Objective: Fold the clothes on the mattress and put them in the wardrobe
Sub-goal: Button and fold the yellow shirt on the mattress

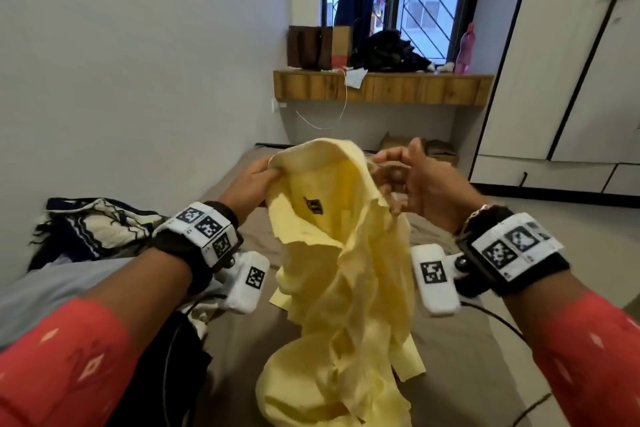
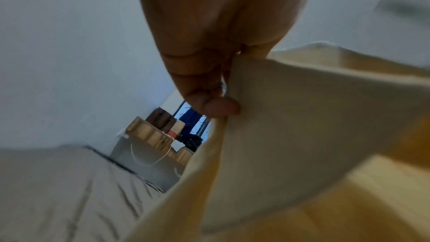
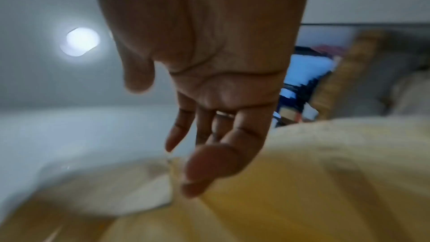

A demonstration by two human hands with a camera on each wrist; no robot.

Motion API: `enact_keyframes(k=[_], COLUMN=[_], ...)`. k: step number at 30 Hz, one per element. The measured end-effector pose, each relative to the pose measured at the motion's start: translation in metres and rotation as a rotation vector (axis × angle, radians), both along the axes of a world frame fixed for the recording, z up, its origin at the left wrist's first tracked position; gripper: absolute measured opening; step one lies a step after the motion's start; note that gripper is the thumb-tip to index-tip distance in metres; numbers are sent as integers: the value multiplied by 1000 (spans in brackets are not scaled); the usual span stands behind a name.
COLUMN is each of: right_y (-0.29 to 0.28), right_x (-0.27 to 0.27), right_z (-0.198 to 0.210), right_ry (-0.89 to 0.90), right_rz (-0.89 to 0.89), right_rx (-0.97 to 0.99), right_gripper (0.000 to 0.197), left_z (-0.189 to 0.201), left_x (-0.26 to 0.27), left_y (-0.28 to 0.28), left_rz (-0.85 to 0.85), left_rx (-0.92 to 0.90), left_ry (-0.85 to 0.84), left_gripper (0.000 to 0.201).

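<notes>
A pale yellow collared shirt (image 1: 332,274) hangs crumpled above the brown mattress (image 1: 457,350), its lower part resting on the sheet. My left hand (image 1: 259,180) pinches the shirt's upper left edge between thumb and fingers; in the left wrist view the thumb of that hand (image 2: 216,106) presses the yellow shirt (image 2: 302,117). My right hand (image 1: 405,177) is beside the shirt's upper right edge, fingers loosely spread; in the right wrist view this hand (image 3: 209,144) has straight fingers hovering over the shirt (image 3: 302,181), holding nothing. The white wardrobe (image 1: 571,62) stands at the right.
More clothes lie on the mattress at the left: a navy and cream patterned piece (image 1: 97,225) and grey fabric (image 1: 69,288). A wooden shelf (image 1: 381,87) under the window carries bags, dark clothing and a pink bottle (image 1: 465,48). Boxes (image 1: 415,146) sit on the floor beyond the mattress.
</notes>
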State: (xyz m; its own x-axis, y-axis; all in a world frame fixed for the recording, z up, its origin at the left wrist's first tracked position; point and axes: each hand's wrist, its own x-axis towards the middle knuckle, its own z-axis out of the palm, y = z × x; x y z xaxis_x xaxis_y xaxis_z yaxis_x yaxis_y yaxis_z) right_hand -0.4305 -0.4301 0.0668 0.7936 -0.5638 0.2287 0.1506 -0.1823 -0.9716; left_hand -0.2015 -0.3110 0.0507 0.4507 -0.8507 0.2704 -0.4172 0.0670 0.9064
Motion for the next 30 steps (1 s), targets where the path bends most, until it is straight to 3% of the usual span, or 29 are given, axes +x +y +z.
enact_keyframes(k=[1,3,4,6,8,10,12,14,17,19,21,23,25,26,28,30], right_y=[-3,-15,-17,-18,-9,-9,-16,-17,5,25,33,26,15,12,14,28], right_x=[3,11,18,29,29,25,25,33,57,71,72,61,43,34,18,9], right_z=[-12,-53,-78,-127,-156,-161,-142,-105,-43,-13,-5,-21,-60,-86,-142,-190], right_ry=[13,257,460,889,1074,1013,841,612,425,287,180,214,387,514,783,877], right_rz=[-69,-235,-189,-6,30,-94,-243,-284,-214,-133,-85,-149,-210,-176,-4,171], right_rx=[-36,-317,-463,-658,-676,-563,-515,-501,-809,-920,-868,-741,-595,-524,-448,-343], right_gripper=[25,55,65,49,15,14,7,16,11,7,15,35,48,53,61,60], left_z=[-2,-9,-13,-22,-34,-47,-53,-51,-37,-37,-35,-31,-29,-29,-38,-52], left_x=[2,8,12,25,45,72,85,74,21,-10,-19,-5,23,44,89,130], left_y=[6,19,27,40,51,60,65,58,29,8,-5,-5,9,22,51,79], left_rz=[-4,-13,-20,-23,87,278,319,155,-192,-276,-136,19,127,205,323,458], left_rx=[-18,-35,-37,-36,11,101,194,236,288,293,232,147,61,33,34,144], left_ry=[71,200,268,405,430,260,30,-70,-19,-136,-236,-81,172,225,303,314], left_gripper=[27,28,28,26,24,20,18,43,95,87,60,46,34,27,33,43])
